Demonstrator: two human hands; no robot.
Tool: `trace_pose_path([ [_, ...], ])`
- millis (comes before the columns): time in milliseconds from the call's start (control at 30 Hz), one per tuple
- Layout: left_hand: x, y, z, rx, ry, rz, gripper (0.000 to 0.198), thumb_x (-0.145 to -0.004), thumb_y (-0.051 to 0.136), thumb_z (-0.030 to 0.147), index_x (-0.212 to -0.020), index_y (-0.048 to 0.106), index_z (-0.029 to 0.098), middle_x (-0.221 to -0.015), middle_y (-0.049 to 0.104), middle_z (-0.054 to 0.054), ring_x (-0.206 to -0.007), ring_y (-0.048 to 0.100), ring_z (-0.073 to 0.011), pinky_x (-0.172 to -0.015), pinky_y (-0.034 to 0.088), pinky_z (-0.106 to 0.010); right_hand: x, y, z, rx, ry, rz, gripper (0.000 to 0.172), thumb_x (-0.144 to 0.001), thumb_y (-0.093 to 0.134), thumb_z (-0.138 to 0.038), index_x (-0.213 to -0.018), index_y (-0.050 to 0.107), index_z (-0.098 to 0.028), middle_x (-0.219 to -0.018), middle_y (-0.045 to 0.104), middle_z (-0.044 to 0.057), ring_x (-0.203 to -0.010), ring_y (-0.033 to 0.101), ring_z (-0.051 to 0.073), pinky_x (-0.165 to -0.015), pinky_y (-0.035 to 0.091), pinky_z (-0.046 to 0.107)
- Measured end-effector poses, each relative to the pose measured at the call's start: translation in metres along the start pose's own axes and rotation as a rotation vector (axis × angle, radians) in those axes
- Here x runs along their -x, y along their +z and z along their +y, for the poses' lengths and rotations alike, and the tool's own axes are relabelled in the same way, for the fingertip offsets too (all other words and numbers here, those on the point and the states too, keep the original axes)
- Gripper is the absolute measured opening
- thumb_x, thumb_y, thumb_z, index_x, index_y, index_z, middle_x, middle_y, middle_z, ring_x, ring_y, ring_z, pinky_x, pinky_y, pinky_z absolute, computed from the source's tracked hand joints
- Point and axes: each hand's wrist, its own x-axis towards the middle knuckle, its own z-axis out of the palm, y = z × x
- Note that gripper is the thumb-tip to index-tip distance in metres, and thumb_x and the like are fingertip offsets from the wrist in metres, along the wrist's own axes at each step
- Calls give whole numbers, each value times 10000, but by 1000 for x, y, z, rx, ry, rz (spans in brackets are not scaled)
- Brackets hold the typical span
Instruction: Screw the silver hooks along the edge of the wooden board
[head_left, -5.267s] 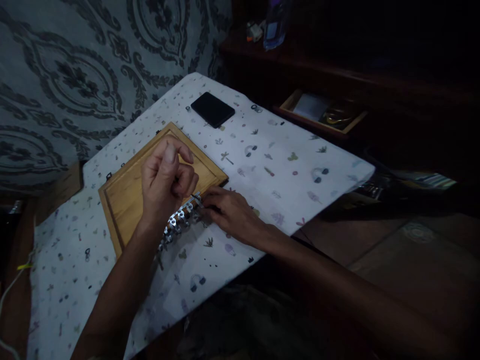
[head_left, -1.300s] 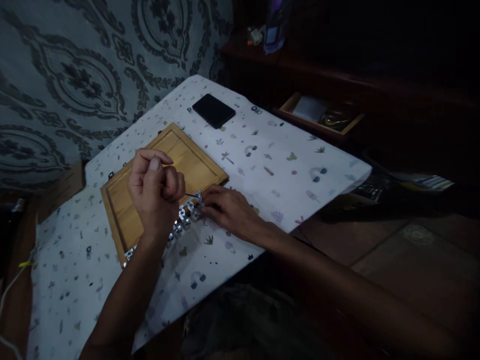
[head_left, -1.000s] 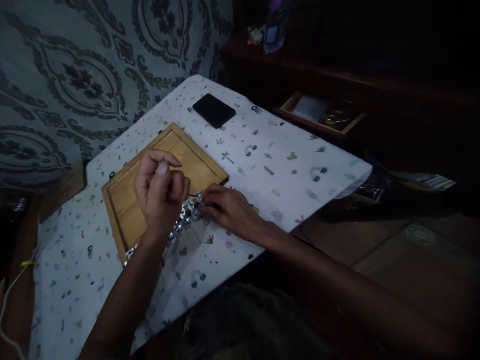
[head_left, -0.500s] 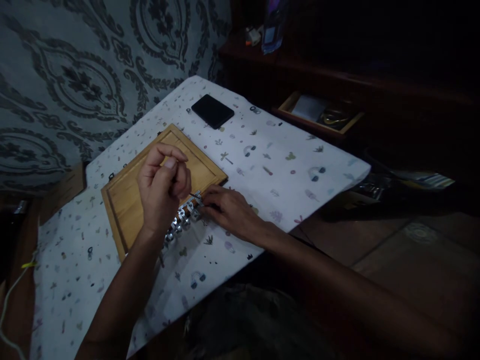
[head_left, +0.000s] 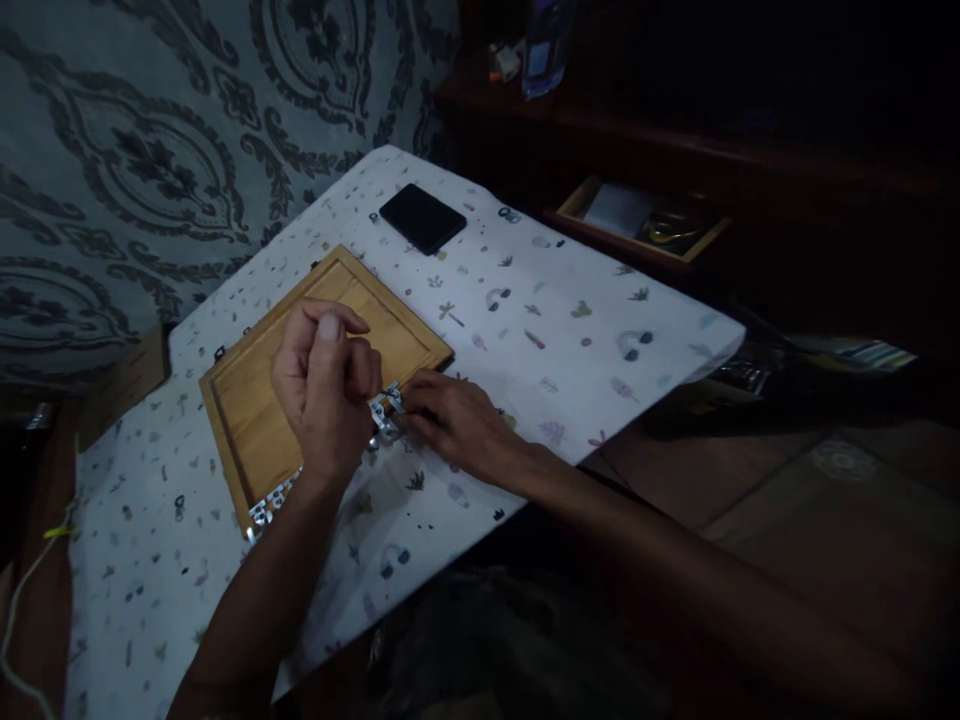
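A wooden panel [head_left: 255, 400] with a raised frame lies on the patterned tablecloth [head_left: 555, 330]. A row of shiny metal fittings [head_left: 274, 497] with holes runs along its near edge. My left hand [head_left: 326, 385] is closed above the panel, thumb uppermost against curled fingers. What it holds, if anything, is hidden. My right hand [head_left: 454, 420] is at the right end of the row, its fingertips pinched at a metal fitting [head_left: 386, 405]. My left hand and wrist cover the middle of the row.
A black phone [head_left: 423, 218] lies toward the far end of the table. Beyond it are an open drawer [head_left: 637, 225] and a plastic bottle [head_left: 544, 60] on a dark cabinet. Cardboard [head_left: 127, 385] stands at the left edge, near a pale cable [head_left: 22, 600].
My left hand has lowered slightly and turned, with its thumb more upright. It now covers the middle fittings and uncovers those at lower left. My right hand stays almost still.
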Motion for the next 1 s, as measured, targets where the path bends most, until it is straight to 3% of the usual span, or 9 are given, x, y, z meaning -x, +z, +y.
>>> trace_pose_path([
  [467,-7,-8,2,41,-100,-187,256,-806,766,344,-719,597,173,-425,227,119,-325,163,-30,-365,192,-174,0,0,-2,-5,3,7,151,-927,571,-143,-803,656,-158,-914,651,34,-819,599,148,-732,411,286],
  [600,-4,-8,4,21,-55,-135,240,-832,738,329,-719,590,179,-433,234,110,-340,167,-38,-376,201,-189,0,-1,-2,-11,17,-2,139,-932,589,-161,-819,670,-155,-935,659,37,-837,610,151,-736,417,285],
  [800,-7,-16,20,-1,48,68,180,-882,654,257,-739,559,203,-457,200,103,-392,112,-52,-409,164,-210,0,0,0,-9,3,6,102,-928,607,-167,-877,695,-155,-1038,692,52,-929,649,170,-822,468,307],
  [1000,-6,-20,11,-2,52,88,189,-874,665,268,-737,551,204,-446,213,109,-384,124,-51,-402,158,-213,-1,0,0,1,12,5,113,-932,606,-175,-900,710,-146,-1058,702,65,-948,661,177,-836,487,315],
])
